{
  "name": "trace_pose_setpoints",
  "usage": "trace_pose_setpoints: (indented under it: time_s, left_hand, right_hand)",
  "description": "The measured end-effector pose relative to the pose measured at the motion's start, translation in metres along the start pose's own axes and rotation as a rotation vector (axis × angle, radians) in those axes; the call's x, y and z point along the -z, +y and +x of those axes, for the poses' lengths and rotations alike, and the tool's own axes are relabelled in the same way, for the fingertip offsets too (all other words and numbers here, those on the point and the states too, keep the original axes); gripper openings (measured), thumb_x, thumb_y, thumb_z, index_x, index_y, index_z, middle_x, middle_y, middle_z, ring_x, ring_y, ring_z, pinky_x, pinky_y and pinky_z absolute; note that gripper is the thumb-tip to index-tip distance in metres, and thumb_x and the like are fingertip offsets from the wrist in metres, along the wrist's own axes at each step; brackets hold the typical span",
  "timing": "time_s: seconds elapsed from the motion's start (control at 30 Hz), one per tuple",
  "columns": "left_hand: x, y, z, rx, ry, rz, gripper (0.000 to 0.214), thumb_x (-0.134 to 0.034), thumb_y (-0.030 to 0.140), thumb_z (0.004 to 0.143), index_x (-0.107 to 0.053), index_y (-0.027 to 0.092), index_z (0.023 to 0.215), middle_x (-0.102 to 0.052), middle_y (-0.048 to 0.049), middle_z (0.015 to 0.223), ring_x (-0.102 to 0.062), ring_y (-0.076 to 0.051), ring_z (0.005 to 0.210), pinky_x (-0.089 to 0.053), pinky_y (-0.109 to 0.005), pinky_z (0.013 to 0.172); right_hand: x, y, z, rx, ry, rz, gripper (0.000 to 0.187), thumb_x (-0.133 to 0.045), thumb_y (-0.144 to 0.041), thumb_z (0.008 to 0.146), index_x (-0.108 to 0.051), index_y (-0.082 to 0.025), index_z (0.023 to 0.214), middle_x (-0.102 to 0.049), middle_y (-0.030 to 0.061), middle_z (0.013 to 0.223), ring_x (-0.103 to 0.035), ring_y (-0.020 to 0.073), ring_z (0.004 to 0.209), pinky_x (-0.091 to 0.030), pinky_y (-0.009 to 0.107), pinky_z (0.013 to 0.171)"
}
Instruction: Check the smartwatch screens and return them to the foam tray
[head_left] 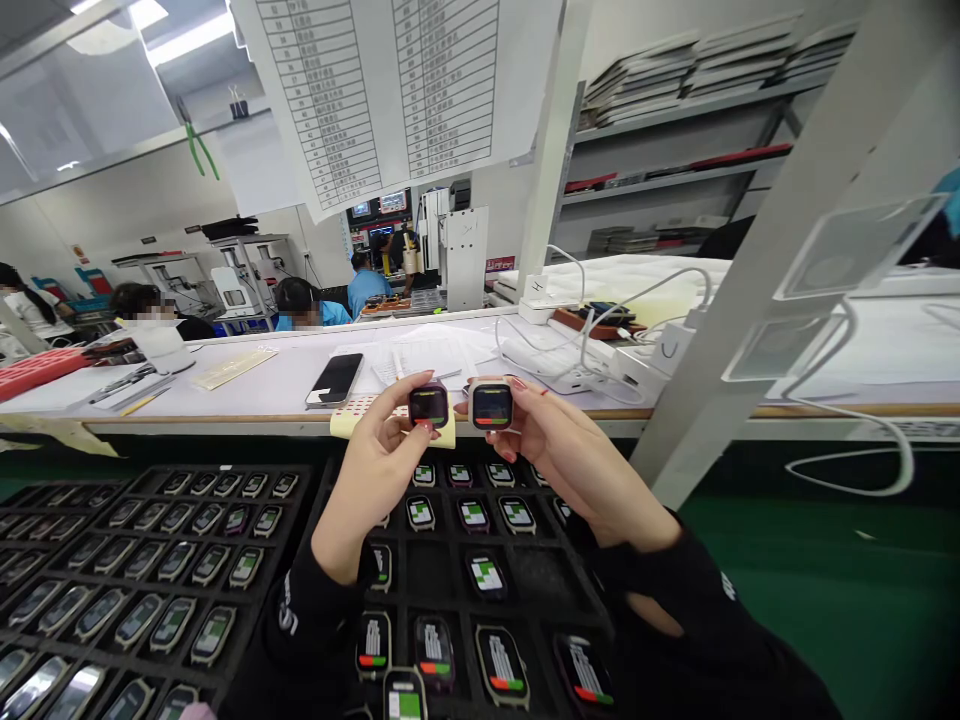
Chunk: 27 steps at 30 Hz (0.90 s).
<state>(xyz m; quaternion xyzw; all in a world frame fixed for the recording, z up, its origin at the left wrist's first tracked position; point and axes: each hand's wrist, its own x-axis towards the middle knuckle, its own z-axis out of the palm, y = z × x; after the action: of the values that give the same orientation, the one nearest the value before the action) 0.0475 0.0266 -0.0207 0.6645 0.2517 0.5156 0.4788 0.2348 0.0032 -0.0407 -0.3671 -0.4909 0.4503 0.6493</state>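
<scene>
My left hand (379,460) is closed on a dark smartwatch body (428,405) with its screen lit. My right hand (559,440) pinches a light-coloured smartwatch body (492,405), also lit, right beside the first. Both are held up side by side above a black compartment tray (450,575) holding several lit watch bodies. A second black tray (135,590) to the left is filled with several dark-screened watch bodies.
A white shelf (247,385) behind the trays carries a black phone (334,379), a sheet of red dot stickers (360,405), papers, chargers and white cables (600,345). A slanted metal post (750,290) rises at right. Paper lists hang overhead. Other people sit at benches beyond.
</scene>
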Motion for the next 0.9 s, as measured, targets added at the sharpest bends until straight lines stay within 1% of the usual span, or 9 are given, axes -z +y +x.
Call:
trace_pose_setpoints:
  time_s: [0.13, 0.33, 0.5, 0.6, 0.7, 0.77, 0.83, 0.9]
  left_hand:
    - [0.0, 0.0, 0.0, -0.007, 0.006, 0.002, 0.041, -0.066, 0.02, 0.085, -0.062, 0.025, 0.126, -0.066, -0.0054, 0.118, -0.063, -0.012, 0.081, -0.053, -0.023, 0.069]
    - [0.0, -0.001, 0.0, -0.024, -0.006, 0.005, 0.041, -0.066, 0.019, 0.086, -0.062, 0.025, 0.126, -0.066, -0.0047, 0.116, -0.063, -0.011, 0.081, -0.053, -0.021, 0.068]
    - [0.001, -0.001, 0.0, -0.027, -0.008, 0.019, 0.04, -0.066, 0.022, 0.087, -0.062, 0.026, 0.127, -0.065, -0.0054, 0.117, -0.062, -0.011, 0.081, -0.053, -0.023, 0.068]
    - [0.001, -0.001, 0.0, -0.028, -0.008, 0.024, 0.041, -0.066, 0.022, 0.087, -0.062, 0.026, 0.127, -0.065, -0.0054, 0.117, -0.062, -0.012, 0.081, -0.053, -0.023, 0.068]
    - [0.001, -0.001, 0.0, -0.034, 0.001, 0.018, 0.041, -0.066, 0.021, 0.086, -0.062, 0.025, 0.126, -0.066, -0.005, 0.117, -0.061, -0.011, 0.081, -0.051, -0.021, 0.066]
    - [0.0, 0.0, 0.0, -0.031, 0.01, 0.021, 0.041, -0.067, 0.021, 0.086, -0.062, 0.025, 0.126, -0.066, -0.005, 0.117, -0.061, -0.011, 0.081, -0.05, -0.02, 0.063]
    - [0.0, 0.0, 0.0, -0.024, 0.021, 0.031, 0.042, -0.068, 0.021, 0.085, -0.062, 0.025, 0.127, -0.068, -0.0051, 0.116, -0.06, -0.011, 0.081, -0.049, -0.019, 0.062]
    - [0.0, 0.0, 0.0, -0.027, 0.034, 0.042, 0.043, -0.07, 0.022, 0.085, -0.063, 0.025, 0.127, -0.068, -0.0054, 0.117, -0.06, -0.012, 0.083, -0.049, -0.02, 0.063]
  right_hand:
    - [0.0, 0.0, 0.0, 0.002, 0.0, -0.014, 0.041, -0.063, -0.057, 0.091, -0.069, -0.022, 0.113, -0.07, 0.0079, 0.097, -0.056, 0.0183, 0.069, -0.04, 0.029, 0.052]
    - [-0.001, 0.001, 0.0, 0.003, 0.002, 0.011, 0.041, -0.066, -0.058, 0.089, -0.069, -0.021, 0.106, -0.069, 0.008, 0.096, -0.056, 0.0171, 0.068, -0.04, 0.027, 0.051]
    - [0.0, 0.003, 0.0, 0.01, 0.014, -0.026, 0.044, -0.066, -0.061, 0.088, -0.069, -0.021, 0.106, -0.068, 0.0081, 0.096, -0.057, 0.0182, 0.069, -0.041, 0.028, 0.05]
    - [0.0, 0.002, 0.0, 0.003, 0.007, -0.02, 0.043, -0.065, -0.06, 0.09, -0.069, -0.021, 0.108, -0.069, 0.0085, 0.098, -0.059, 0.0187, 0.071, -0.042, 0.028, 0.051]
    - [0.0, -0.003, -0.002, -0.016, -0.026, 0.002, 0.039, -0.066, -0.054, 0.09, -0.069, -0.021, 0.11, -0.069, 0.0094, 0.105, -0.061, 0.0191, 0.073, -0.044, 0.029, 0.053]
    - [-0.001, -0.006, -0.002, -0.021, -0.065, 0.005, 0.037, -0.07, -0.047, 0.086, -0.07, -0.02, 0.111, -0.069, 0.0098, 0.109, -0.061, 0.0187, 0.074, -0.045, 0.028, 0.053]
    - [0.0, -0.009, -0.003, -0.011, -0.106, -0.006, 0.038, -0.074, -0.04, 0.082, -0.071, -0.02, 0.114, -0.07, 0.0091, 0.108, -0.061, 0.018, 0.075, -0.045, 0.027, 0.055]
    - [0.0, -0.009, -0.003, 0.004, -0.138, -0.018, 0.04, -0.076, -0.035, 0.079, -0.07, -0.021, 0.117, -0.071, 0.0078, 0.102, -0.061, 0.0178, 0.075, -0.046, 0.027, 0.056]
